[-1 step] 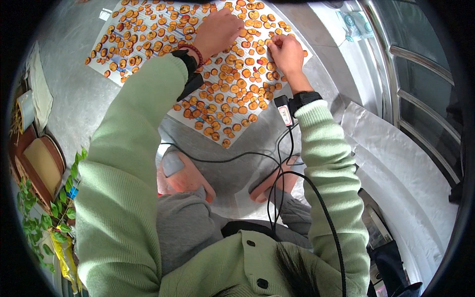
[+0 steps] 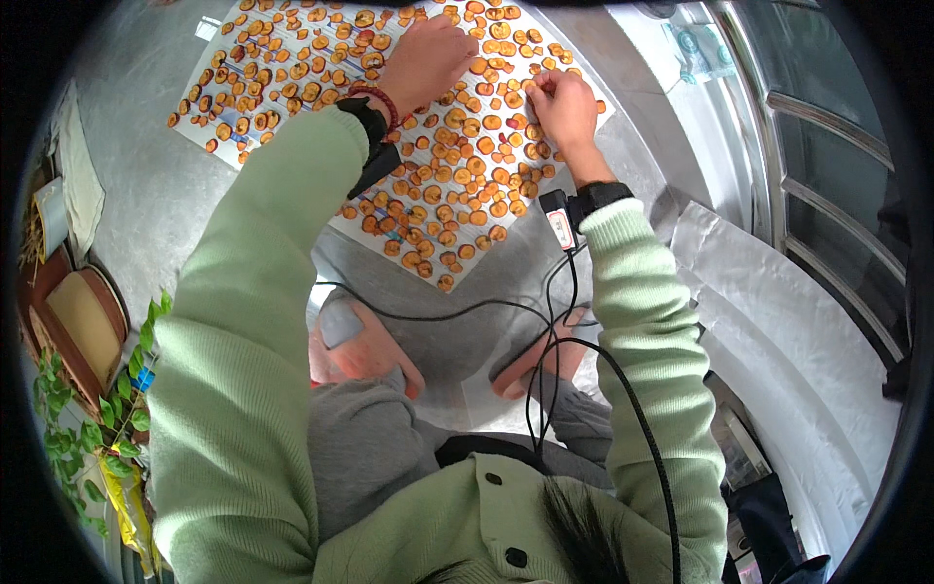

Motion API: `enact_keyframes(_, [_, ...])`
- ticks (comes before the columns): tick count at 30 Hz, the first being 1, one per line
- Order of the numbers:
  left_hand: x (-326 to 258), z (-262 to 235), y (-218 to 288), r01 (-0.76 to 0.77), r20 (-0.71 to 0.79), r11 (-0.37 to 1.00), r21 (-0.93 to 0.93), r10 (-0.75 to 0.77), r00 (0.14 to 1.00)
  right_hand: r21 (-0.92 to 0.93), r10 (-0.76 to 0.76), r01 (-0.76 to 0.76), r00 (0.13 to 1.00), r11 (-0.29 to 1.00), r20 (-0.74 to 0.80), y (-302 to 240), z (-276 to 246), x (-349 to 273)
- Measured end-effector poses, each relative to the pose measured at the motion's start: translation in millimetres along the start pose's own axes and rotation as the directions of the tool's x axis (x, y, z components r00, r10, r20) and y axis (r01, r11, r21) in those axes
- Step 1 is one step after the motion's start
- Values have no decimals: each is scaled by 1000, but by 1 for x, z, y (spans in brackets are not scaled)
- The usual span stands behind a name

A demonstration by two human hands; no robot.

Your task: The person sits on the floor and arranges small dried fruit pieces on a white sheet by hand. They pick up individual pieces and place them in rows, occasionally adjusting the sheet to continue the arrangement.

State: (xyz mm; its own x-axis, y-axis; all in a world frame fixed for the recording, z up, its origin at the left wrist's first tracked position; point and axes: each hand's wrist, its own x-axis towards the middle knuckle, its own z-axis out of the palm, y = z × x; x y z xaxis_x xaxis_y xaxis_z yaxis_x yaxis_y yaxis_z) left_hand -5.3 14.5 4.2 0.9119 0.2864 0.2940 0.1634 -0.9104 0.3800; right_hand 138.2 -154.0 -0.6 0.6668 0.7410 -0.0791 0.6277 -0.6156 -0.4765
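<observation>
A white sheet (image 2: 482, 255) on the grey floor carries a great many orange fruit slices with dark red skin, spread over most of it. My left hand (image 2: 428, 63) is over the far middle of the sheet, back upward, its fingers curled down among the slices; their tips are partly hidden, so what they hold cannot be made out. To its right, my right hand (image 2: 567, 107) is closed in a pinch at the sheet's right side. A fruit slice (image 2: 528, 86) shows at its thumb and fingertip. Both wrists wear black bands.
A black cable (image 2: 457, 310) runs from the device (image 2: 556, 220) at my right wrist, loops between my feet and up my front. Metal railings (image 2: 827, 127) stand at the right. At the left are a brown chair-like object (image 2: 83, 316) and a leafy plant (image 2: 68, 428).
</observation>
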Motion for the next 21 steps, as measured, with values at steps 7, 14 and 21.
enact_keyframes(7, [3, -1, -11, 34, -43, 999, -9, -34, 999, 29, -101, 103, 993, 994, -54, 5, -2, -4])
enact_keyframes(14, [10, 12, -20, -41, -153, 997, 67, 51, 987, -34, -53, 47, 981, 998, -185, 14, -13, 26])
enact_keyframes(21, [15, 22, -19, 17, -108, 999, -27, -20, 994, -159, -101, 70, 976, 985, -193, 21, -3, 41])
